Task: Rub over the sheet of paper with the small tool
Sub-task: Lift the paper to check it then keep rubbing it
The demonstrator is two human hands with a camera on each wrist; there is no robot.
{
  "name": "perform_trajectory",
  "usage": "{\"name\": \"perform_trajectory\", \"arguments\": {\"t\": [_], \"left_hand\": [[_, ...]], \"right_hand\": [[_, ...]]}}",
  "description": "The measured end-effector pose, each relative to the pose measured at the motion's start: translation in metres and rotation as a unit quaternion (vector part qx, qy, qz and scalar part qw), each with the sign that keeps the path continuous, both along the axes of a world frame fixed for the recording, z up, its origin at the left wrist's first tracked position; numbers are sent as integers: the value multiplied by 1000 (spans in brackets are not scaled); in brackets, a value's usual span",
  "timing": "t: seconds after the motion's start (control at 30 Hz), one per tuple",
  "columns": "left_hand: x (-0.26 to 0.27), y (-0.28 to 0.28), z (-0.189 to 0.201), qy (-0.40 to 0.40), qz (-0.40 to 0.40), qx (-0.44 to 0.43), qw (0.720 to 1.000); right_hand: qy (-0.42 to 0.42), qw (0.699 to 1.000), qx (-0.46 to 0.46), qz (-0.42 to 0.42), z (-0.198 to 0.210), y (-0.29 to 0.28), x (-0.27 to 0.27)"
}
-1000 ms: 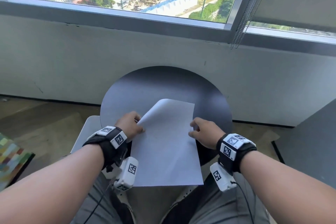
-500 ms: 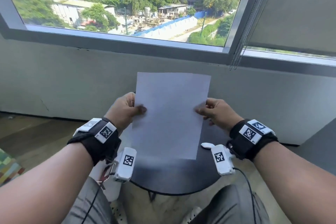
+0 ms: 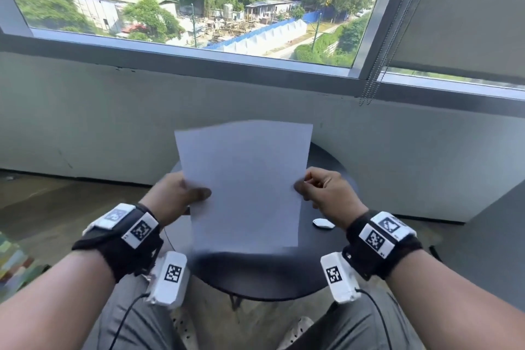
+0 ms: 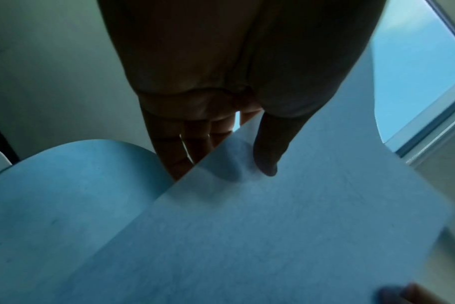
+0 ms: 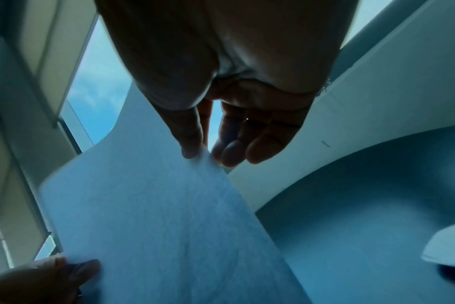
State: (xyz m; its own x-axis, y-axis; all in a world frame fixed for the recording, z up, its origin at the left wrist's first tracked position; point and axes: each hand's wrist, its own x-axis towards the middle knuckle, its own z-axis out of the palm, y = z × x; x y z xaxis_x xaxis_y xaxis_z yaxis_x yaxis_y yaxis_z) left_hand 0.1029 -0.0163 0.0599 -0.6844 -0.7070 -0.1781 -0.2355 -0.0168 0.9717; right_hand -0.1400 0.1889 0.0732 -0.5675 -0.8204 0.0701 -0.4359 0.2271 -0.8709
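Paper (image 3: 244,185), a plain white sheet, is held up off the round dark worktop (image 3: 255,278), nearly upright and facing the person, so no rubbing is under way in these views. On the left, the left hand (image 3: 173,196) pinches the sheet's left edge: the thumb lies across the near face and, in the left wrist view, the fingers (image 4: 174,148) reach behind the sheet. Across to the right edge, the right hand (image 3: 326,193) grips the sheet the same way, thumb on the near face and curled fingers (image 5: 234,152) behind. Further right, a small white tool (image 3: 323,223) lies alone on the worktop just beside the right wrist, touched by neither hand. Any marks on the sheet are too faint to tell apart, so whether it has been rubbed at all cannot be judged. By my reading, the rubbing is still to be done: the sheet would need to lie flat on the worktop, one hand steadying it, the other picking up the tool.
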Motion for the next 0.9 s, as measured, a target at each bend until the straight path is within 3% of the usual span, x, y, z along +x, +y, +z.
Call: {"name": "perform_trajectory", "arguments": {"t": [0.2,0.33,0.43,0.5,0.63,0.8,0.9], "left_hand": [[-3,-4,-13,-69,-5,-28,997],[-15,-8,-13,-83,17,-46,995],[-24,-8,-23,-128,10,-58,990],[-28,-5,-35,-172,-1,-61,983],[-32,3,-59,-265,-15,-107,958],[-27,6,-71,-315,-26,-108,943],[-17,3,-70,-362,-72,-209,905]], "right_hand": [[-4,999,53,5,-11,-6,-2],[-29,999,26,-26,-4,-11,-14],[15,996,70,-44,-12,-7,-32],[79,983,152,-69,-30,0,-48],[206,912,356,6,-74,22,-58],[236,912,336,1,-98,34,-55],[238,913,331,0,-98,34,-61]]}}
